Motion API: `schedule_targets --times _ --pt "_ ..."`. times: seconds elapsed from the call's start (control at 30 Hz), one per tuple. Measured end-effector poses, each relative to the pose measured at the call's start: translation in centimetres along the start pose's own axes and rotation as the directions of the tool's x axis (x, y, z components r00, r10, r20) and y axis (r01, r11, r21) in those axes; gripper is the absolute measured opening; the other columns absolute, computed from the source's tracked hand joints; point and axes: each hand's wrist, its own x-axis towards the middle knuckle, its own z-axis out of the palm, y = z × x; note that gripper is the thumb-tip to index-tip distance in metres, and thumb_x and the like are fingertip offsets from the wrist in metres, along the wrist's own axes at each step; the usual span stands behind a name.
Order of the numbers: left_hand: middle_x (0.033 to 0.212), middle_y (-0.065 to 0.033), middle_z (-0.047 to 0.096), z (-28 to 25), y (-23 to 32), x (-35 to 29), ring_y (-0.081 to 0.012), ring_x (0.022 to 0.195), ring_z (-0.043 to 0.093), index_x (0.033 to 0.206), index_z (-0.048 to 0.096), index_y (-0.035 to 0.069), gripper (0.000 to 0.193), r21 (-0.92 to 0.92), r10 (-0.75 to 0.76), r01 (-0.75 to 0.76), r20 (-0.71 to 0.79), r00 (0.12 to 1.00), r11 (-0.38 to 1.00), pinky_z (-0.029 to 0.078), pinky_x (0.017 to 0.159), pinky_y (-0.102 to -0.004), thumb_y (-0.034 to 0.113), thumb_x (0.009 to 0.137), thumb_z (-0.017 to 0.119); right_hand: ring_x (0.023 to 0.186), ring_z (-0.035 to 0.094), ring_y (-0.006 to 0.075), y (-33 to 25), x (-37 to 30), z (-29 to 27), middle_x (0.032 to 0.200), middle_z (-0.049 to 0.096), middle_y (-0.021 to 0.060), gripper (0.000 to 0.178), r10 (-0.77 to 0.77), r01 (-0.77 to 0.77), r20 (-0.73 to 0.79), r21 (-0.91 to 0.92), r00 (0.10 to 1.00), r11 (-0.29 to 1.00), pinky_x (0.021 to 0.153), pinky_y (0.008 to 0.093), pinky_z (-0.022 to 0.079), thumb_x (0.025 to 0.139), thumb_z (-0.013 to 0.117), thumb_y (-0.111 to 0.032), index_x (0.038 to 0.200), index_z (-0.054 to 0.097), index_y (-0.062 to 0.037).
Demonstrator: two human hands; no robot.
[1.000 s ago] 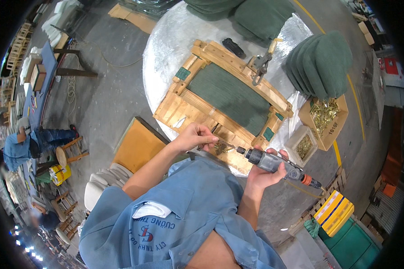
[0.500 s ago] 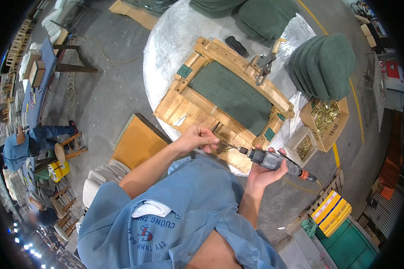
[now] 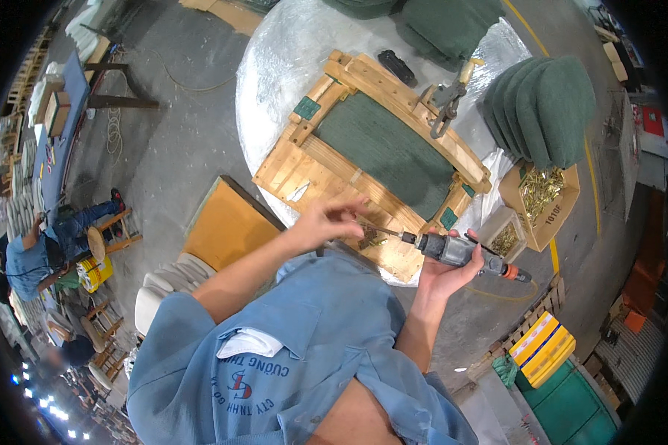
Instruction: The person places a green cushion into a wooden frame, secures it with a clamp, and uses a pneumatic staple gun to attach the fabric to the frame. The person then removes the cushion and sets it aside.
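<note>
My right hand (image 3: 444,280) is wrapped round a grey and black power screwdriver (image 3: 460,256) with an orange-red end. Its long thin bit points left, over the near edge of a wooden jig (image 3: 397,256). Close to the bit's tip, my left hand (image 3: 326,225) has its fingers apart, slightly blurred, and I make out nothing held in them. A dark green upholstered panel (image 3: 382,152) lies inside the jig's frame. A metal toggle clamp (image 3: 447,111) stands on the frame's far right rail. Small brass-coloured pieces (image 3: 377,239) lie on the jig's board beneath the bit.
The jig rests on a round, plastic-wrapped table (image 3: 263,96). Stacked green cushions (image 3: 545,111) stand at the right, beside a cardboard box (image 3: 553,215) of brass hardware and a smaller tray (image 3: 513,248) of screws. An orange-topped block (image 3: 230,226) is at left; a person (image 3: 37,256) sits farther left.
My left fingers have parted and come away from the bit's tip, which they were pinching. The screwdriver has shifted slightly right in my right hand.
</note>
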Motion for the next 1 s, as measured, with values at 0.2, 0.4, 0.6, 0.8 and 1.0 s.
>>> schedule_targets --times 0.2,0.4,0.6,0.8,1.0 --pt "0.125 -0.0207 0.068 -10.6 1.3 12.5 -0.0347 0.118 0.065 0.139 0.063 0.002 0.058 0.791 0.584 0.177 -0.563 0.584 0.586 0.054 0.098 -0.0479 0.045 0.1 0.065 0.102 0.07 0.0329 -0.9 4.2 5.3 0.099 0.07 0.0167 0.041 -0.291 0.382 0.48 -0.102 0.828 0.919 0.099 0.0631 0.056 0.096 0.062 -0.035 0.128 0.054 -0.0104" --pt "0.117 -0.0222 0.071 -11.7 -0.6 16.0 -0.0404 0.111 0.068 0.124 0.066 0.004 0.051 0.649 0.235 0.532 -0.726 0.646 0.543 0.055 0.093 -0.0519 0.049 0.103 0.052 0.11 0.069 0.0427 0.0 6.7 15.4 0.104 0.067 0.0217 0.05 -0.45 0.655 0.709 -0.024 0.544 0.755 0.102 0.0578 0.057 0.088 0.07 -0.026 0.128 0.051 -0.0034" --pt "0.102 -0.0231 0.072 -11.6 -0.2 16.1 -0.0435 0.1 0.07 0.11 0.064 0.005 0.036 0.622 0.225 0.507 -0.736 0.638 0.597 0.054 0.087 -0.0554 0.035 0.109 0.043 0.103 0.071 0.0359 5.0 9.3 21.8 0.112 0.066 0.0204 0.045 -0.353 0.473 0.771 0.077 0.53 0.878 0.098 0.0544 0.06 0.086 0.063 -0.003 0.129 0.05 -0.0029" --pt "0.1 -0.0209 0.072 -11.4 -0.3 16.0 -0.0439 0.096 0.068 0.106 0.06 0.006 0.032 0.617 0.25 0.515 -0.751 0.611 0.595 0.054 0.085 -0.0552 0.032 0.11 0.041 0.095 0.07 0.0315 9.6 12.2 24.5 0.108 0.063 0.0186 0.044 -0.289 0.505 0.758 -0.062 0.585 0.861 0.094 0.0477 0.061 0.084 0.067 0.005 0.125 0.053 -0.0002" --pt "0.104 -0.0173 0.071 -11.4 0.1 16.1 -0.0409 0.099 0.069 0.108 0.062 0.007 0.031 0.595 0.213 0.536 -0.763 0.61 0.598 0.055 0.085 -0.0534 0.032 0.109 0.043 0.093 0.07 0.0307 11.0 13.5 25.3 0.105 0.064 0.02 0.041 -0.294 0.597 0.757 -0.155 0.584 0.787 0.09 0.0439 0.061 0.083 0.067 0.009 0.121 0.055 0.0037"
